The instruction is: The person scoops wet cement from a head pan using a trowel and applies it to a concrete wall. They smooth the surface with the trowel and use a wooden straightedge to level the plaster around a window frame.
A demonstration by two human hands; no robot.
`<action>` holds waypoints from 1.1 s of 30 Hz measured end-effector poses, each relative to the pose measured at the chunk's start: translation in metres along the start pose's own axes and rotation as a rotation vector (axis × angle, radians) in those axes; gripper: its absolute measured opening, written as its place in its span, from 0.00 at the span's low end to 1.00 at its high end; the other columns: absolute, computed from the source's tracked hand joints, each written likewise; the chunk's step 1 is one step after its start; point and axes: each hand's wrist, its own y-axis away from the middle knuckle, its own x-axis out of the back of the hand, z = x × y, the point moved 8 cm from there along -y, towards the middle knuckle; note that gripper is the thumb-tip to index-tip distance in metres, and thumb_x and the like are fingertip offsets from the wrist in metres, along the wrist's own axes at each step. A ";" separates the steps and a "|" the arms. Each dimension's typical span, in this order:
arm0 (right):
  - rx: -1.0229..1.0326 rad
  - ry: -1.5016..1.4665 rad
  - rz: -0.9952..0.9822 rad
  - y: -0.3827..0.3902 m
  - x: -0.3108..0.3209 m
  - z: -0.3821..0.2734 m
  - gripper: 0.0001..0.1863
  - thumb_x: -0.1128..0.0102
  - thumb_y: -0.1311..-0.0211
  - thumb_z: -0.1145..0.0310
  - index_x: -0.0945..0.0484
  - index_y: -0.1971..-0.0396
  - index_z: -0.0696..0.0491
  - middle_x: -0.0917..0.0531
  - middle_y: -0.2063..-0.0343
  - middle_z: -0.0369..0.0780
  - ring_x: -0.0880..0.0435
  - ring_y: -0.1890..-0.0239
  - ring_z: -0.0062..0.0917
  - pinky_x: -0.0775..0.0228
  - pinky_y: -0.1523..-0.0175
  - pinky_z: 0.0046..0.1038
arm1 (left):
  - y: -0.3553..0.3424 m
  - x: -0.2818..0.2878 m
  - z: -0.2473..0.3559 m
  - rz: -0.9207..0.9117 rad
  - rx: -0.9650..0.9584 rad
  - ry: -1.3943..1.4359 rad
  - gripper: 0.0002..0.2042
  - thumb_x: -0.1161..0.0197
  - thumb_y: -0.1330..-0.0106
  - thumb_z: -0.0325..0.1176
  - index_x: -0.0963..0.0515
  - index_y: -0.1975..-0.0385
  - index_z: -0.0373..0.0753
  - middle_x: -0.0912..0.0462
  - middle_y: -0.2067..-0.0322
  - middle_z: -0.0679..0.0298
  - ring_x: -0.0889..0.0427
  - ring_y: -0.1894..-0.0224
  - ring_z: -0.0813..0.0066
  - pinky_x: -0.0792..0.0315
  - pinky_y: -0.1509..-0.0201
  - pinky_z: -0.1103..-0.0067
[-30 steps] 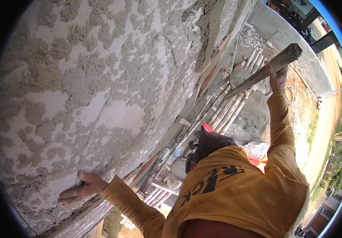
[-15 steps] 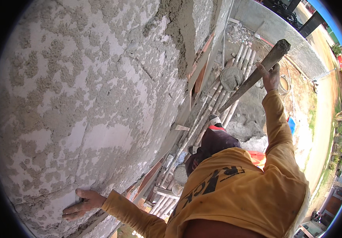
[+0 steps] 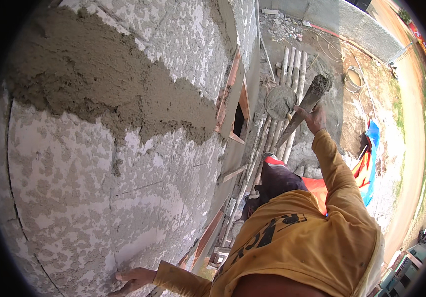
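Note:
My left hand point(image 3: 134, 280) lies with fingers stretched against the rough, patchy grey-white wall point(image 3: 74, 173), holding nothing. My right hand point(image 3: 314, 119) is wrapped round a long wooden board point(image 3: 299, 119). The board slants, its far end caked with wet mortar and its lower end over the bamboo poles. Close to it on the left stands a round container of grey mortar point(image 3: 278, 101). A thick band of wet mortar point(image 3: 109, 74) spreads across the upper wall, above my left hand and out of its reach.
A platform of bamboo poles point(image 3: 292, 69) runs alongside the wall under my feet. The wall has an opening with a wooden frame point(image 3: 241, 116). On the ground to the right lie a blue and orange tarp point(image 3: 368, 163) and a round bucket point(image 3: 355, 78). Rubble point(image 3: 287, 27) lies at the far end.
The view has shifted, bringing the wet mortar band into sight. My right hand has drawn the board lower and nearer the mortar container. My left hand is still at the wall, lower in the picture.

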 end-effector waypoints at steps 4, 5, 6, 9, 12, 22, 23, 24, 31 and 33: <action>-0.088 0.067 -0.007 -0.019 -0.003 0.026 0.32 0.28 0.59 0.52 0.27 0.57 0.57 0.18 0.63 0.45 0.19 0.59 0.36 0.31 0.54 0.34 | -0.006 -0.062 0.107 -0.050 -0.259 0.019 0.34 0.47 0.35 0.50 0.46 0.38 0.31 0.53 0.36 0.43 0.57 0.31 0.52 0.53 0.32 0.59; -0.086 0.095 0.005 -0.024 -0.001 0.034 0.33 0.28 0.59 0.52 0.28 0.56 0.56 0.19 0.63 0.45 0.20 0.58 0.36 0.31 0.53 0.34 | -0.006 -0.077 0.121 -0.062 -0.242 0.010 0.35 0.47 0.36 0.53 0.45 0.38 0.32 0.53 0.36 0.44 0.59 0.31 0.53 0.56 0.32 0.56; -0.086 0.124 0.018 -0.028 0.003 0.041 0.33 0.28 0.60 0.52 0.28 0.55 0.55 0.19 0.62 0.45 0.20 0.57 0.37 0.31 0.53 0.34 | -0.002 -0.088 0.126 -0.052 -0.222 -0.087 0.35 0.49 0.35 0.54 0.45 0.38 0.32 0.53 0.36 0.44 0.60 0.31 0.52 0.58 0.33 0.55; -0.133 0.106 -0.017 -0.039 -0.010 0.048 0.35 0.28 0.59 0.53 0.30 0.51 0.53 0.21 0.57 0.47 0.23 0.53 0.41 0.33 0.50 0.36 | -0.014 -0.093 0.119 0.052 -0.274 -0.342 0.36 0.58 0.34 0.59 0.41 0.40 0.30 0.50 0.36 0.46 0.58 0.32 0.49 0.63 0.35 0.50; -0.129 0.128 -0.036 -0.050 -0.010 0.046 0.40 0.28 0.60 0.52 0.35 0.46 0.54 0.23 0.54 0.50 0.25 0.49 0.44 0.35 0.47 0.38 | -0.006 -0.102 0.122 0.002 -0.380 -0.348 0.35 0.52 0.32 0.48 0.54 0.36 0.27 0.57 0.34 0.43 0.59 0.33 0.44 0.59 0.34 0.53; -0.010 0.168 -0.036 -0.079 -0.009 0.017 0.39 0.29 0.58 0.50 0.33 0.48 0.55 0.22 0.56 0.49 0.23 0.52 0.42 0.32 0.49 0.36 | -0.002 -0.101 0.133 0.047 -0.427 -0.439 0.32 0.61 0.30 0.50 0.50 0.37 0.26 0.55 0.35 0.42 0.56 0.33 0.42 0.60 0.35 0.51; -0.072 0.134 -0.091 -0.085 -0.008 0.022 0.38 0.29 0.58 0.50 0.32 0.49 0.55 0.21 0.57 0.48 0.22 0.53 0.42 0.31 0.50 0.36 | -0.001 -0.102 0.138 0.056 -0.438 -0.423 0.33 0.61 0.30 0.51 0.49 0.37 0.27 0.54 0.35 0.43 0.56 0.33 0.43 0.60 0.35 0.51; -0.145 0.103 -0.138 -0.084 -0.008 0.032 0.37 0.29 0.58 0.51 0.31 0.50 0.55 0.20 0.59 0.47 0.22 0.54 0.41 0.31 0.51 0.35 | -0.003 -0.107 0.144 0.047 -0.448 -0.397 0.33 0.60 0.30 0.51 0.48 0.38 0.27 0.54 0.35 0.43 0.56 0.33 0.43 0.60 0.35 0.51; -0.058 0.123 -0.126 -0.100 -0.011 0.048 0.37 0.28 0.60 0.48 0.30 0.51 0.54 0.21 0.58 0.48 0.23 0.52 0.42 0.32 0.50 0.36 | -0.003 -0.106 0.144 0.083 -0.433 -0.341 0.34 0.60 0.32 0.56 0.42 0.40 0.29 0.49 0.37 0.46 0.53 0.34 0.46 0.61 0.36 0.50; -0.090 0.173 -0.133 -0.100 -0.015 0.059 0.38 0.28 0.59 0.48 0.30 0.51 0.54 0.22 0.56 0.48 0.24 0.51 0.41 0.33 0.49 0.37 | -0.006 -0.101 0.131 0.093 -0.423 -0.336 0.34 0.60 0.33 0.58 0.40 0.41 0.30 0.47 0.38 0.47 0.53 0.34 0.47 0.61 0.36 0.50</action>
